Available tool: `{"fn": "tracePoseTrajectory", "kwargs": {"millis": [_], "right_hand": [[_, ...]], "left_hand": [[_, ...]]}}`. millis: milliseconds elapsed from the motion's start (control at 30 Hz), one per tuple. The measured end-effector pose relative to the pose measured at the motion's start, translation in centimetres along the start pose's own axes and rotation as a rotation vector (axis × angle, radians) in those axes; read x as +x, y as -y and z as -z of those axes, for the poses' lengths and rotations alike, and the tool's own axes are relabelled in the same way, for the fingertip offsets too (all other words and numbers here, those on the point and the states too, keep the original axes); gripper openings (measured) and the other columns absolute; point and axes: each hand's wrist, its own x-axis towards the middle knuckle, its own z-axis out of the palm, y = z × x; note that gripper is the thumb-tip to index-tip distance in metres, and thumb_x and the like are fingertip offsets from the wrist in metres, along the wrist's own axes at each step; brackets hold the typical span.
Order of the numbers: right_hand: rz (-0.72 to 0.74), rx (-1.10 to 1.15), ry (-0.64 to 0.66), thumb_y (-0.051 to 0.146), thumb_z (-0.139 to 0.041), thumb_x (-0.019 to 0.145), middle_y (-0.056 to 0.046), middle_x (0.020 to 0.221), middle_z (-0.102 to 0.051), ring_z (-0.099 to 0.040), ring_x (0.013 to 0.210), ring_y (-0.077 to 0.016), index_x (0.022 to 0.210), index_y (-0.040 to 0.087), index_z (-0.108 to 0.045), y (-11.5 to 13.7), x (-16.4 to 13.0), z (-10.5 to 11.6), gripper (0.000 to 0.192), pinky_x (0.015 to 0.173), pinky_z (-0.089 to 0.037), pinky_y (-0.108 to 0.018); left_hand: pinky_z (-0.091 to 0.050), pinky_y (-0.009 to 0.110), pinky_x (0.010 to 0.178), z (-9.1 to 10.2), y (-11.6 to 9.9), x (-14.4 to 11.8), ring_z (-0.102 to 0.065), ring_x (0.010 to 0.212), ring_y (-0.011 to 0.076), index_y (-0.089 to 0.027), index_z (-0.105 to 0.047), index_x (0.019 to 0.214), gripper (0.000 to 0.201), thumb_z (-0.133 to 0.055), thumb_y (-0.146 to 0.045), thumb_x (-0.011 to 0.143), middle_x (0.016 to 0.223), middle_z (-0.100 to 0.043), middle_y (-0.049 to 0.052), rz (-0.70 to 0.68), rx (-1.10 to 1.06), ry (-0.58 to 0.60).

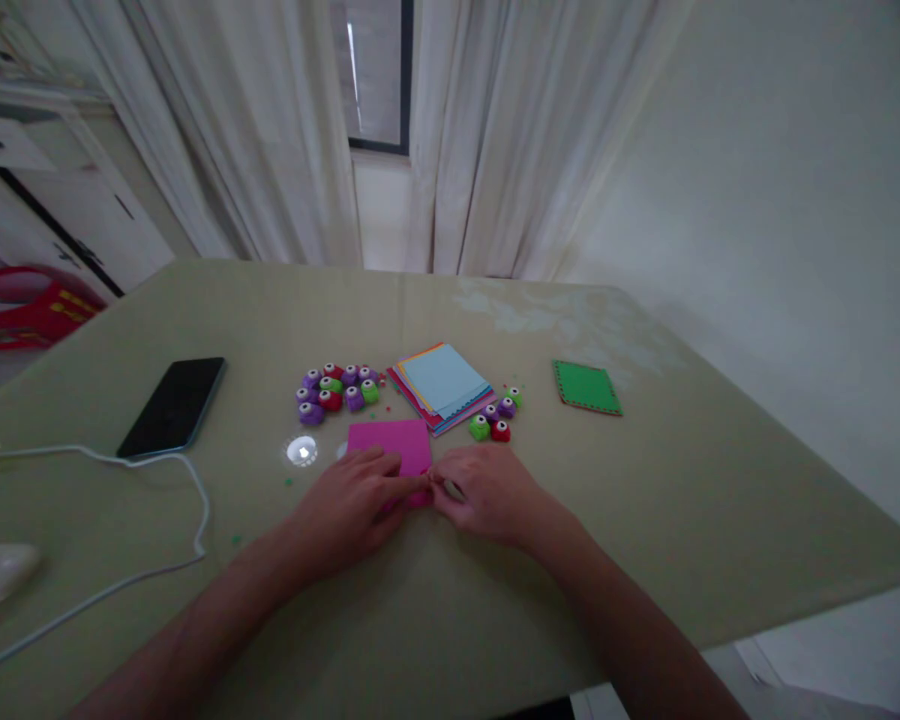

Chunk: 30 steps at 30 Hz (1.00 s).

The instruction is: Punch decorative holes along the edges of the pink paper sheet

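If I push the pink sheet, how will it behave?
The pink sheet looks thin, so it's probably light and may bend. Lying flat, it would likely slide rather than tip, though the left hand on it might resist.

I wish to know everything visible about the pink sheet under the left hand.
The pink sheet is plain and looks like paper. Its far part lies flat on the table, nearer than the coloured stack. The left hand rests over its near part; the right hand is at its right edge. Its near edge is mostly hidden.
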Motion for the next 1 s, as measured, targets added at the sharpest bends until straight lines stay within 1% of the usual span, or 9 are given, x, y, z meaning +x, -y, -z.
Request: {"fn": "tracePoseTrajectory", "kwargs": {"millis": [100, 200, 267, 333, 433, 600, 700, 800, 1000], "right_hand": [[-0.02, 0.033, -0.041, 0.022, -0.075, 0.091, -0.004, 0.075, -0.074, -0.056, 0.065, -0.017, 0.076, 0.019, -0.072, -0.2, 0.2, -0.6, 0.016, 0.059, -0.028, -0.032], [-0.022, 0.157, -0.161, 0.018, -0.075, 0.089, -0.001, 0.068, -0.068, -0.052, 0.061, -0.0148, 0.075, 0.018, -0.072, -0.9, 0.0, -1.6, 0.015, 0.06, -0.031, -0.03], [-0.011, 0.26, -0.232, 0.017, -0.072, 0.093, 0.0, 0.07, -0.067, -0.052, 0.062, -0.0142, 0.082, 0.017, -0.075, -1.4, -0.3, -2.1, 0.011, 0.062, -0.034, -0.029], [0.003, 0.352, -0.273, 0.017, -0.069, 0.096, -0.002, 0.079, -0.07, -0.056, 0.068, -0.0151, 0.097, 0.016, -0.077, -1.9, -0.5, -2.3, 0.009, 0.067, -0.041, -0.027], [-0.005, 0.421, -0.292, 0.019, -0.067, 0.099, -0.006, 0.094, -0.072, -0.063, 0.081, -0.0183, 0.117, 0.016, -0.075, -2.5, -0.6, -2.0, 0.021, 0.077, -0.049, -0.029], [-0.02, 0.465, -0.223, 0.026, -0.071, 0.1, -0.01, 0.118, -0.071, -0.067, 0.099, -0.0219, 0.129, 0.02, -0.071, -2.9, -0.7, -1.5, 0.03, 0.09, -0.055, -0.035], [0.041, 0.473, -0.166, 0.025, -0.077, 0.096, -0.011, 0.128, -0.07, -0.067, 0.116, -0.0245, 0.126, 0.021, -0.071, -2.9, -0.7, -1.7, 0.03, 0.102, -0.054, -0.038], [0.063, 0.442, -0.13, 0.021, -0.075, 0.097, -0.009, 0.12, -0.074, -0.067, 0.114, -0.0246, 0.116, 0.021, -0.073, -2.8, -0.6, -1.9, 0.019, 0.102, -0.053, -0.038], [-0.077, 0.383, -0.183, 0.013, -0.075, 0.092, -0.007, 0.108, -0.075, -0.069, 0.102, -0.0237, 0.105, 0.02, -0.072, -2.4, -0.4, -1.6, 0.015, 0.094, -0.053, -0.037]], "left_hand": [[-0.045, 0.036, 0.078, -0.4, 0.2, -0.2, -0.065, 0.092, 0.0252, -0.033, -0.072, 0.134, 0.042, -0.065, -0.013, 0.098, 0.097, -0.069, 0.004, -0.013, -0.004, -0.023], [-0.046, 0.036, 0.079, -0.8, 0.6, -0.3, -0.065, 0.093, 0.0256, -0.033, -0.07, 0.136, 0.047, -0.064, -0.009, 0.096, 0.099, -0.069, 0.004, -0.034, 0.002, -0.04], [-0.046, 0.037, 0.079, -1.1, 0.8, -0.3, -0.064, 0.093, 0.0265, -0.033, -0.068, 0.139, 0.05, -0.062, -0.008, 0.096, 0.1, -0.069, 0.004, -0.053, 0.018, -0.054], [-0.046, 0.039, 0.079, -1.5, 1.1, -0.4, -0.064, 0.092, 0.0274, -0.033, -0.064, 0.145, 0.054, -0.059, -0.008, 0.097, 0.1, -0.069, 0.005, -0.089, 0.031, -0.08], [-0.048, 0.04, 0.08, -1.8, 1.4, -0.6, -0.063, 0.091, 0.027, -0.03, -0.058, 0.153, 0.056, -0.054, -0.011, 0.1, 0.101, -0.07, 0.006, -0.124, -0.007, -0.156], [-0.051, 0.043, 0.094, -1.6, 2.7, -0.9, -0.066, 0.105, 0.0276, -0.024, -0.067, 0.144, 0.039, -0.051, -0.029, 0.109, 0.116, -0.072, 0.01, 0.039, -0.057, -0.348], [-0.047, 0.051, 0.108, -1.8, 3.7, -1.0, -0.062, 0.126, 0.0334, -0.025, -0.065, 0.148, 0.045, -0.056, -0.041, 0.107, 0.14, -0.068, 0.012, 0.082, 0.02, -0.287], [-0.04, 0.058, 0.117, -2.5, 4.3, -1.0, -0.052, 0.144, 0.037, -0.029, -0.054, 0.16, 0.058, -0.057, -0.052, 0.106, 0.161, -0.057, 0.012, 0.086, 0.078, -0.176], [-0.038, 0.058, 0.12, -3.0, 4.4, -1.1, -0.048, 0.148, 0.0364, -0.033, -0.051, 0.162, 0.062, -0.054, -0.059, 0.107, 0.167, -0.05, 0.011, 0.129, 0.085, -0.124]]}}
